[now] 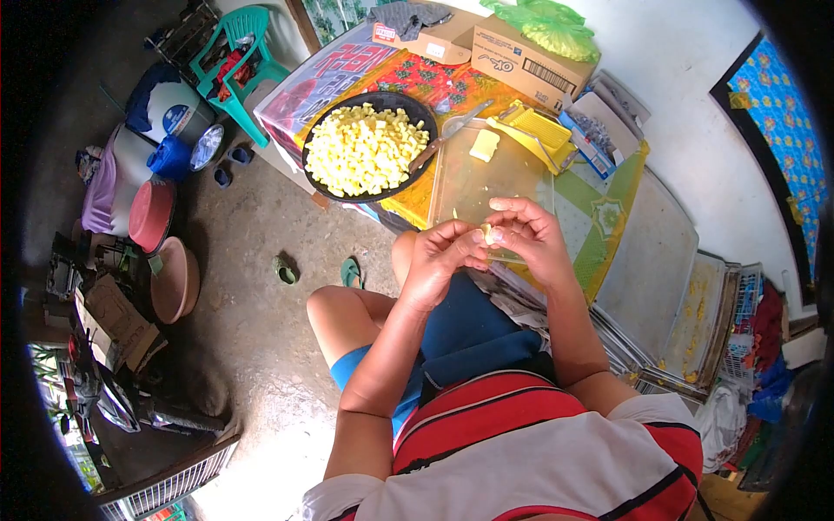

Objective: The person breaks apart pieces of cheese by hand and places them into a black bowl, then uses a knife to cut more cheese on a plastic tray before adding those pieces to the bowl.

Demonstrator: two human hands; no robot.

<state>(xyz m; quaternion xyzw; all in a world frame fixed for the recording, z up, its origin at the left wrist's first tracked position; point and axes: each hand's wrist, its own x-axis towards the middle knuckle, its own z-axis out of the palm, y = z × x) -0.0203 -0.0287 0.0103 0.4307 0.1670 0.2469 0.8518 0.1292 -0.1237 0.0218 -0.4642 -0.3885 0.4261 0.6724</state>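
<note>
My left hand (440, 258) and my right hand (532, 241) meet above the near edge of a translucent board (452, 187). Between their fingertips is a small pale yellow piece (487, 233), mostly covered by the fingers; both hands are closed in a pinch on it. Farther up the board lies a pale yellow slab (485, 145), with small crumbs nearby. A knife (448, 135) rests between the board and a round black tray (310, 165), its brown handle toward the tray. Heaped on that tray are many pale yellow cut chunks (365, 148).
A yellow plastic rack with a wire handle (532, 130) stands right of the board. Cardboard boxes (521, 65) and a green plastic bag (547, 26) line the table's back. Metal trays (647, 252) lean at the right. A green chair (239, 65) and basins (174, 280) are at left.
</note>
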